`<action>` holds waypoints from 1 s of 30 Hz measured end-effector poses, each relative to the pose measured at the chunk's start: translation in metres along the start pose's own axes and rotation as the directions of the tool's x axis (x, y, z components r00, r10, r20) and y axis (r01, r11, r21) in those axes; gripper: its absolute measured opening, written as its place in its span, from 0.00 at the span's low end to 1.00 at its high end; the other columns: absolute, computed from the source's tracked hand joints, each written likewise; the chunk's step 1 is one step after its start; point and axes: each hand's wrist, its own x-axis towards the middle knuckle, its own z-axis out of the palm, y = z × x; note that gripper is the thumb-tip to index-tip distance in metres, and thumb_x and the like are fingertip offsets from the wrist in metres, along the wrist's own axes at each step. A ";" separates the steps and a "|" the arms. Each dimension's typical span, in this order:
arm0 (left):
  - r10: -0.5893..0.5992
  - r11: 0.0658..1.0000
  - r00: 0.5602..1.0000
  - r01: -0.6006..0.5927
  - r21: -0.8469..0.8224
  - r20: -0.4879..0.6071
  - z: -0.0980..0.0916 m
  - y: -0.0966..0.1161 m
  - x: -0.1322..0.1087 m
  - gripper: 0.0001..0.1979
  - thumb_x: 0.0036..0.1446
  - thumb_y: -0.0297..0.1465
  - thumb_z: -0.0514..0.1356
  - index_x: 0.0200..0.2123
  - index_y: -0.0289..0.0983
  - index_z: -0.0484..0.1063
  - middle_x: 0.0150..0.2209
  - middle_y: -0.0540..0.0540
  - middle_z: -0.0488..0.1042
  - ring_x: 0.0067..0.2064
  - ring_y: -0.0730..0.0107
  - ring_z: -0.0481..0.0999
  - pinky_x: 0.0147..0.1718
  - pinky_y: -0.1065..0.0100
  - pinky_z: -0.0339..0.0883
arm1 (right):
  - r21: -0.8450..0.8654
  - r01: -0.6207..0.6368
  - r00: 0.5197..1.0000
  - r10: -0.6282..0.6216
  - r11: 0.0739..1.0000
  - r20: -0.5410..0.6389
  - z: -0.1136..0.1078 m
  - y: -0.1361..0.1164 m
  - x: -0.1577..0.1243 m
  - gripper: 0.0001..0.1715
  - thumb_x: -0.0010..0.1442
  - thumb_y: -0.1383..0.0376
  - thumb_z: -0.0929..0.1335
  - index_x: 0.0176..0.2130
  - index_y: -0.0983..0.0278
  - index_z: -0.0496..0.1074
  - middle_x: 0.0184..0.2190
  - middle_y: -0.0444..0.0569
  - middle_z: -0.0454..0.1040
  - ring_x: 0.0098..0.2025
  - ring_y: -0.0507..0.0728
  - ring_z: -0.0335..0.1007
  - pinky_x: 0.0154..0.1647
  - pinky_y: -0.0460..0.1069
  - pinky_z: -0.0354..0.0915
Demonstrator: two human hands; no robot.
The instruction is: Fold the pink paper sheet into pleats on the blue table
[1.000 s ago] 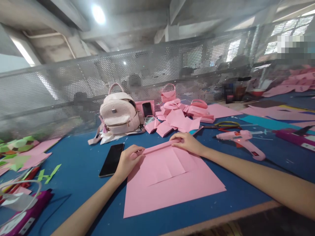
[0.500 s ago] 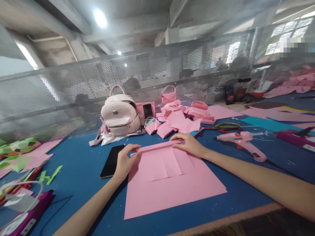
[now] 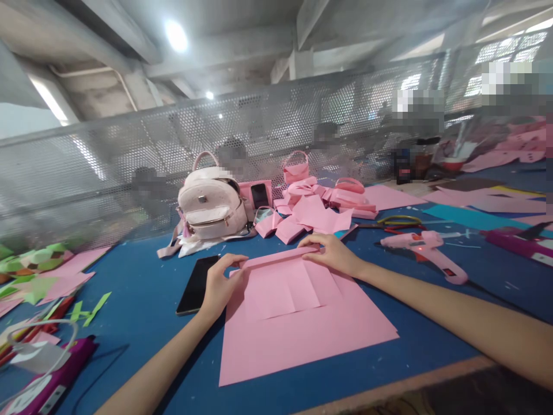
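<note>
A creased sheet of pink paper (image 3: 289, 288) has its far edge folded over into a narrow strip. My left hand (image 3: 220, 285) pinches the left end of that fold between thumb and fingers. At the other end, my right hand (image 3: 330, 255) pinches the same folded edge. Under the creased sheet lies a larger pink sheet (image 3: 302, 346), flat on the blue table. A black phone (image 3: 196, 286) rests just left of my left hand. Beyond both hands is a heap of folded pink paper pieces (image 3: 313, 213).
To the right lie a pink glue gun (image 3: 432, 251) and yellow-handled scissors (image 3: 397, 222). A pale backpack (image 3: 211, 204) stands at the back before a perforated metal screen (image 3: 268, 115). Purple power strips lie left (image 3: 64, 369) and far right, with green paper scraps (image 3: 97, 308) at left.
Both hands hold almost the same place on the fold. The view has shifted very slightly; nothing on the table has visibly moved.
</note>
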 end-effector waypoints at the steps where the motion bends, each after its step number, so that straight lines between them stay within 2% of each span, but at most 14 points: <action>1: -0.002 1.000 1.000 0.002 0.001 0.003 0.000 0.001 0.000 0.09 0.53 0.26 0.61 0.38 0.39 0.77 0.35 0.49 0.76 0.38 0.68 0.74 0.40 0.67 0.66 | -0.014 0.009 1.000 -0.009 1.000 0.001 0.000 0.000 0.000 0.09 0.57 0.63 0.71 0.39 0.63 0.76 0.38 0.49 0.79 0.41 0.58 0.74 0.43 0.51 0.67; 5: -0.034 0.999 0.999 0.034 0.019 0.024 0.001 0.005 -0.003 0.08 0.54 0.26 0.60 0.36 0.39 0.78 0.34 0.49 0.77 0.37 0.68 0.74 0.39 0.68 0.66 | -0.089 0.066 0.998 -0.064 0.994 0.024 -0.003 -0.003 0.001 0.10 0.59 0.63 0.70 0.42 0.63 0.75 0.41 0.50 0.78 0.43 0.59 0.72 0.46 0.53 0.66; 9: -0.100 0.994 0.991 0.095 0.061 0.090 0.014 0.015 -0.010 0.05 0.55 0.28 0.60 0.32 0.38 0.78 0.31 0.50 0.79 0.34 0.68 0.76 0.34 0.70 0.66 | -0.168 0.162 0.983 -0.144 0.972 0.112 -0.002 -0.015 0.002 0.08 0.62 0.65 0.69 0.43 0.63 0.76 0.41 0.51 0.77 0.46 0.61 0.70 0.50 0.56 0.61; 13: -0.143 0.984 0.971 0.119 0.129 0.192 0.032 0.030 -0.017 0.08 0.57 0.30 0.61 0.25 0.38 0.76 0.24 0.52 0.77 0.27 0.71 0.73 0.27 0.71 0.62 | -0.191 0.230 0.960 -0.190 0.954 0.207 0.010 -0.032 -0.001 0.05 0.63 0.66 0.69 0.37 0.62 0.77 0.37 0.48 0.78 0.42 0.59 0.70 0.46 0.53 0.61; 17: -0.137 0.970 0.964 0.084 0.229 0.228 0.038 0.035 -0.020 0.05 0.54 0.29 0.64 0.26 0.39 0.77 0.27 0.51 0.76 0.29 0.70 0.72 0.28 0.70 0.59 | -0.206 0.239 0.954 -0.189 0.949 0.234 0.030 -0.046 -0.008 0.03 0.61 0.69 0.70 0.34 0.62 0.76 0.34 0.45 0.78 0.38 0.56 0.71 0.40 0.49 0.62; 21: -0.090 0.956 0.953 0.001 0.293 0.289 0.036 0.034 -0.019 0.04 0.55 0.28 0.65 0.28 0.40 0.79 0.27 0.52 0.74 0.29 0.72 0.71 0.28 0.71 0.59 | -0.242 0.267 0.949 -0.211 0.933 0.234 0.040 -0.049 -0.014 0.04 0.62 0.69 0.70 0.34 0.63 0.76 0.32 0.45 0.76 0.37 0.55 0.71 0.37 0.48 0.62; 26: 0.069 0.896 0.917 -0.230 0.380 0.392 0.037 0.036 -0.019 0.09 0.60 0.25 0.61 0.33 0.43 0.81 0.24 0.52 0.67 0.28 0.72 0.65 0.28 0.68 0.53 | -0.304 0.346 0.929 -0.277 0.888 0.246 0.040 -0.046 -0.017 0.07 0.64 0.66 0.68 0.35 0.63 0.76 0.31 0.46 0.74 0.36 0.56 0.68 0.37 0.49 0.60; 30: 0.191 0.811 0.883 -0.388 0.439 0.429 0.039 0.032 -0.020 0.12 0.63 0.25 0.57 0.36 0.44 0.81 0.25 0.50 0.67 0.29 0.70 0.64 0.31 0.65 0.51 | -0.353 0.412 0.906 -0.335 0.840 0.259 0.042 -0.045 -0.017 0.13 0.68 0.63 0.65 0.33 0.64 0.75 0.30 0.47 0.73 0.36 0.56 0.66 0.36 0.50 0.58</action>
